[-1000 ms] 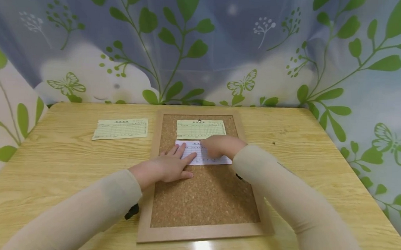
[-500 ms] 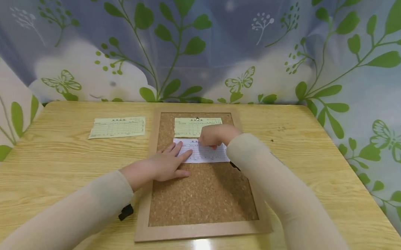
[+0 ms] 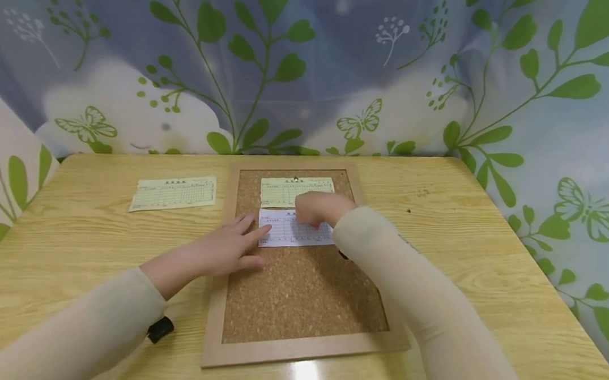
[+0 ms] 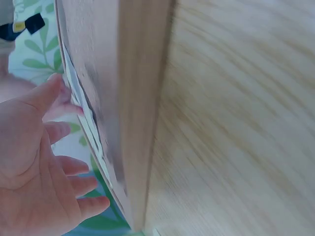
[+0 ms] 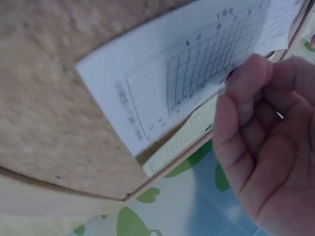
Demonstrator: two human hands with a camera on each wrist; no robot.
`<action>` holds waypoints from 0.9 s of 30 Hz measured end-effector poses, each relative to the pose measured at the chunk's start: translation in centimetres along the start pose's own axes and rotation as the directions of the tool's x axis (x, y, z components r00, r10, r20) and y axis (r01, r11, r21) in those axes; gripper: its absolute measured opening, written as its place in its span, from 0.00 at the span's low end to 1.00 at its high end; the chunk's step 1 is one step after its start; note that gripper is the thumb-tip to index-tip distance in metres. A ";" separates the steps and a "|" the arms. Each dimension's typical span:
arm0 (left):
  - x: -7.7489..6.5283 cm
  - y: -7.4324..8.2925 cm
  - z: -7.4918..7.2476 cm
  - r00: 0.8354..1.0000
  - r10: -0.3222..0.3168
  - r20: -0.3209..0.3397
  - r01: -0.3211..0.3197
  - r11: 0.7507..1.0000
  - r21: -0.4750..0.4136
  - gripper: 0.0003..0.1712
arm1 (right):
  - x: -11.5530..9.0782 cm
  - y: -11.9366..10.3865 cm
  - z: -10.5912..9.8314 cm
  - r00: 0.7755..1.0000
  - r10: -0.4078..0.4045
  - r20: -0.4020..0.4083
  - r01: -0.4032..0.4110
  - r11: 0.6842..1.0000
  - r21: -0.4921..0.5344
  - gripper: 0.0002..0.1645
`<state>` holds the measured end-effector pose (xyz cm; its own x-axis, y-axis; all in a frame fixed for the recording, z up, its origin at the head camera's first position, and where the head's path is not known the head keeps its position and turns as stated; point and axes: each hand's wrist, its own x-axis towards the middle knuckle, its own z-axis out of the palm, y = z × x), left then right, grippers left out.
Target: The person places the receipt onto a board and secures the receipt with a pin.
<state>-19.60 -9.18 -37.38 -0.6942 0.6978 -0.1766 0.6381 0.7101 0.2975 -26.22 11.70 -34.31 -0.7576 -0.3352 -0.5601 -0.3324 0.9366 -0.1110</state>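
A white printed slip (image 3: 274,231) lies on the framed corkboard (image 3: 305,298), just below a pale yellow slip (image 3: 276,193) that has a small shiny pin (image 3: 296,179) at its top edge. My right hand (image 3: 323,208) is at the white slip's top edge, fingers curled. In the right wrist view, thumb and forefinger pinch a tiny dark push pin (image 5: 230,76) against the paper; most of it is hidden. At the left side of the board, my left hand (image 3: 222,250) has its fingers spread, and in the left wrist view they look raised off the paper.
Another pale yellow slip (image 3: 174,194) lies on the wooden table (image 3: 103,232), left of the board. Behind the table hangs a leaf-patterned cloth (image 3: 309,71). A small dark speck (image 3: 408,210) sits on the table to the right.
My left hand has lifted and slid left, uncovering more of the white slip's left end. The right hand keeps to the slip's top edge. The whole view has shifted slightly.
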 end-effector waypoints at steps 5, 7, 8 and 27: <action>-1.9 -1.5 -0.1 0.999 -0.014 -0.031 0.012 0.999 -0.037 0.40 | -1.1 1.0 1.8 0.994 0.061 0.094 -0.065 0.997 0.048 0.26; -2.6 -2.1 -0.1 0.999 -0.030 -0.034 0.029 0.999 -0.046 0.40 | -1.5 1.4 2.7 0.991 0.077 0.107 -0.086 0.993 0.081 0.31; -3.0 -2.4 -0.1 0.999 -0.040 -0.033 0.038 0.998 -0.053 0.40 | -1.7 1.5 3.0 0.992 0.074 0.099 -0.082 0.993 0.083 0.34; -8.0 -8.6 -1.1 0.964 -0.263 -0.030 0.255 0.955 -0.153 0.44 | 0.0 -5.3 2.5 0.975 -0.042 -0.219 0.034 0.999 -0.038 0.33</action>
<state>-19.95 -20.95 -37.47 -0.8469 0.4837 -0.2207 0.3812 0.8418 0.3823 -23.08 7.02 -35.85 -0.8476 -0.3883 -0.3617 -0.3794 0.9200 -0.0985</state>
